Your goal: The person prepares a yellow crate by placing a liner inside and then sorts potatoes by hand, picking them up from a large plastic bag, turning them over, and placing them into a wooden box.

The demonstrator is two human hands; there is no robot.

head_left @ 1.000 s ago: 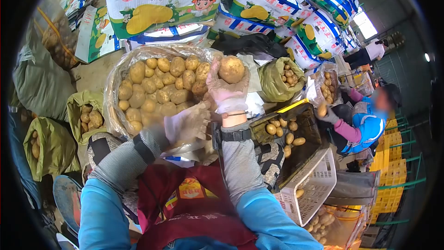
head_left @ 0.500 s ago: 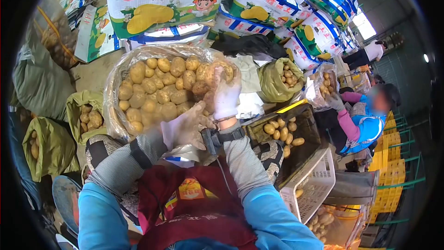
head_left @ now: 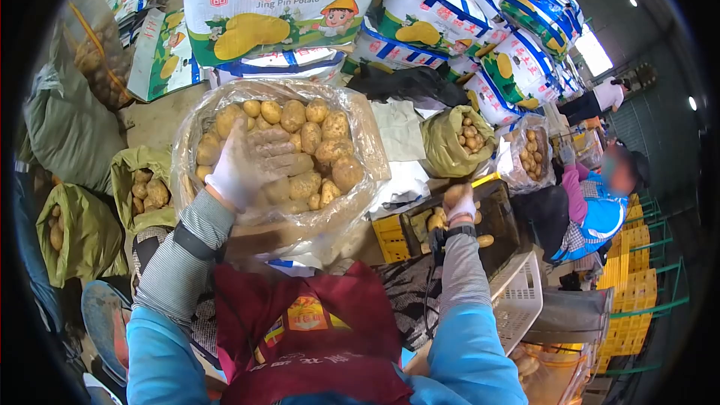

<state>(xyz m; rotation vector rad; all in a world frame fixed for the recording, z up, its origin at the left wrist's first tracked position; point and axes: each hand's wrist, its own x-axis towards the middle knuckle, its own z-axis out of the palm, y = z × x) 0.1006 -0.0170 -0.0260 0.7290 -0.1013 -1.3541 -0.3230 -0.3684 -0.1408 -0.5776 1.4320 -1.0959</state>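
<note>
My left hand (head_left: 251, 161), in a white glove soiled brown at the fingers, lies over the potatoes (head_left: 334, 151) in a cardboard box lined with clear plastic (head_left: 345, 217). Its fingers are stretched and slightly spread, palm downward, covering some of the potatoes. My right hand (head_left: 459, 202) is off to the right, above a dark crate (head_left: 501, 255) that holds several loose potatoes (head_left: 436, 220). The fingers of this hand are curled. Whatever is inside them cannot be made out.
Printed potato cartons (head_left: 281, 15) are stacked ahead. Green sacks of potatoes stand at left (head_left: 82, 232) and right (head_left: 454, 142) of the box. A white plastic crate (head_left: 517, 292) is at my right. A co-worker (head_left: 592, 195) sits beyond, beside another plastic-lined box (head_left: 525, 154).
My right hand has left the potatoes in the box and moved right, over the dark crate. My left hand has gone from the box's near edge forward and left onto the potatoes.
</note>
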